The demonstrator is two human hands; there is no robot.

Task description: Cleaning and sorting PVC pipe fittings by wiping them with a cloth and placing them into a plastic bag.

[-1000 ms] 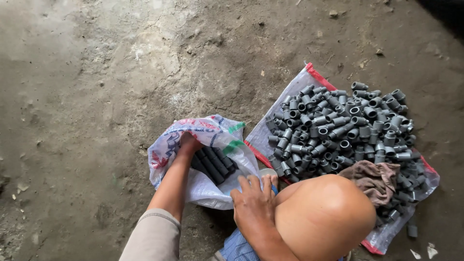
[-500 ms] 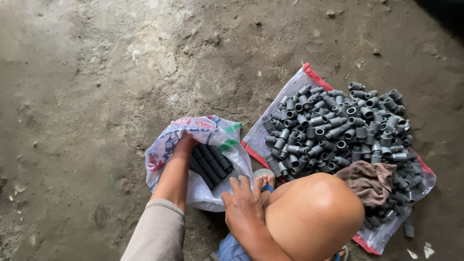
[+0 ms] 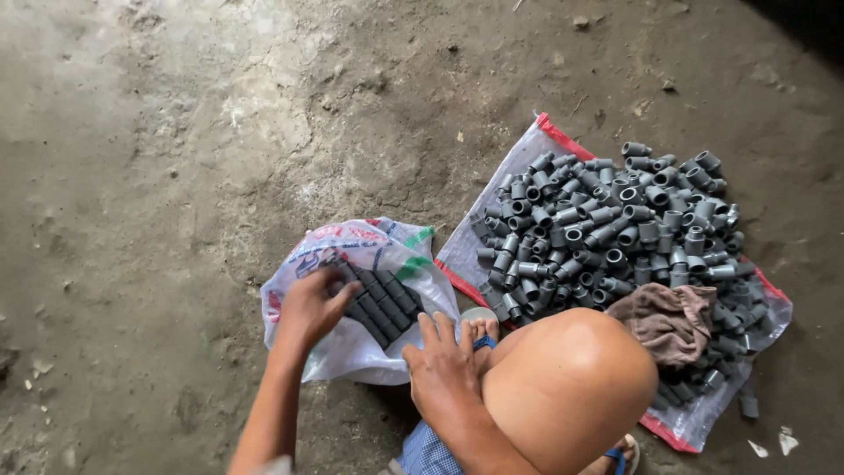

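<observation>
Packing step, by the look of it: grey pipe fittings [image 3: 380, 301] lie in neat rows inside the white woven sack [image 3: 352, 352] at near left, left hand [image 3: 309, 308] fingers loosely spread pressing them, right hand [image 3: 444, 374] flat, empty by the knee [image 3: 571, 387]; next row calls for fittings from the loose pile [image 3: 607, 220] at right.

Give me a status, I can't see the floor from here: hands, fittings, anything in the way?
Left hand on fittings in open sack. Right hand at sack edge, holding nothing. Fitting pile apart; brown rag on it.
</observation>
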